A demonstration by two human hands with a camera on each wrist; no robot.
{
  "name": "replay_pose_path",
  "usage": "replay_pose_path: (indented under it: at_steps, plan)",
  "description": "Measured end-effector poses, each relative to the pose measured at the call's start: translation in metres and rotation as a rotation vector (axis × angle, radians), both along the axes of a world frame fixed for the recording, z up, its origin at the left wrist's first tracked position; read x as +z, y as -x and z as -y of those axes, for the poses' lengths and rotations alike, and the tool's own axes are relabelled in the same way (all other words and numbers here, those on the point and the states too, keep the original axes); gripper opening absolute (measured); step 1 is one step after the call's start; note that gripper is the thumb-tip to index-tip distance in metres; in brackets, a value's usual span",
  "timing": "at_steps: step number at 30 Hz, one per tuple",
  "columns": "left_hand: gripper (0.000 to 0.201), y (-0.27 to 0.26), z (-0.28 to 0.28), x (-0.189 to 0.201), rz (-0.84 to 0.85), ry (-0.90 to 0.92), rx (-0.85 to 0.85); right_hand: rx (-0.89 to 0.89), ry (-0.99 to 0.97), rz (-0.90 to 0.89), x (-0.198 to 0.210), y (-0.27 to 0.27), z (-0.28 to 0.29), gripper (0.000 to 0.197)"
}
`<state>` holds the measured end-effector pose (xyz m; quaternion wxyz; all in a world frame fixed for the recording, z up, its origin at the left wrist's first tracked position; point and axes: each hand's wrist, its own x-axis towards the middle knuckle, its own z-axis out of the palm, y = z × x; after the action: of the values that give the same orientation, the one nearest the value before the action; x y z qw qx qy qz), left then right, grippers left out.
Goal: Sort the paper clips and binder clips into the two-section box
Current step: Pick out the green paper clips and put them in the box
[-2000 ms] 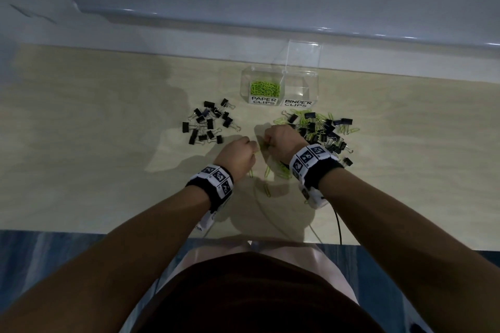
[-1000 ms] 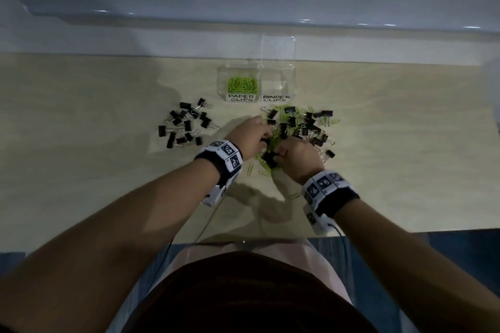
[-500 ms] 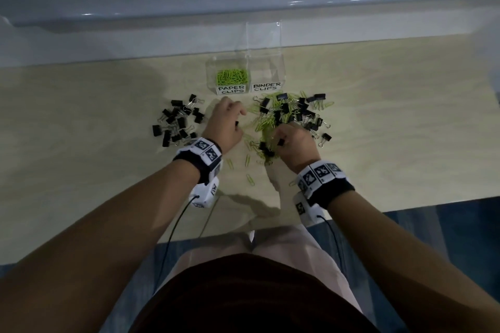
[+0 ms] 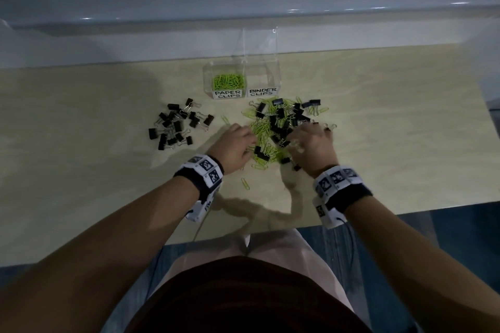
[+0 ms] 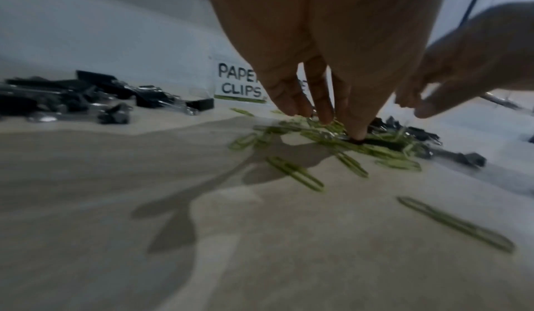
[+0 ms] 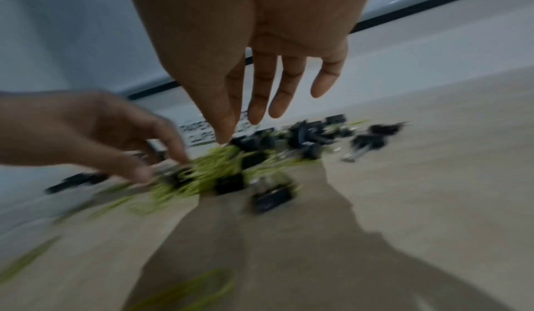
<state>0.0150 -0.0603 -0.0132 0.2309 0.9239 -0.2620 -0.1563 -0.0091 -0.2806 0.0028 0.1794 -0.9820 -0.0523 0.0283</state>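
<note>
A clear two-section box (image 4: 276, 70) stands at the back of the table. Green paper clips (image 4: 229, 81) lie in its left section, labelled PAPER CLIPS; the right section, labelled BINDER CLIPS, looks bare. In front of it lies a mixed pile (image 4: 280, 121) of green paper clips and black binder clips. My left hand (image 4: 250, 147) reaches into the pile's left side, and its straight fingertips (image 5: 357, 133) touch a black binder clip (image 5: 375, 142) among the green clips. My right hand (image 6: 260, 115) hovers over the pile's right side with fingers spread and nothing in it.
A separate heap of black binder clips (image 4: 177, 127) lies left of the box. Loose paper clips (image 4: 244, 184) are scattered nearer the table's front edge (image 4: 405, 211). A pale wall ledge (image 4: 135, 46) runs behind the box.
My left hand has come back from the space near the box into the mixed pile. My right hand has moved forward over the pile and spread its fingers.
</note>
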Motion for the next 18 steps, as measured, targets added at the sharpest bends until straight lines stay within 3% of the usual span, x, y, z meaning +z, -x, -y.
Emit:
replay_pose_path:
  at_steps: [3,9,14,18]
  plan:
    - [0.036,0.004,0.009,-0.008,-0.005,-0.057,-0.031,0.161,0.048,-0.019,-0.006,0.014,-0.033,0.017]
    - [0.02,0.002,0.002,-0.009,0.001,-0.008,0.018,0.129,0.205,-0.238,-0.013,0.012,-0.056,0.03]
    - [0.013,0.001,-0.035,-0.005,0.006,0.089,0.313,0.18,0.186,-0.296,-0.009,0.01,-0.057,0.03]
    - [0.021,-0.003,-0.071,-0.009,0.087,-0.081,0.48,0.161,0.078,-0.277,-0.006,0.013,-0.056,0.027]
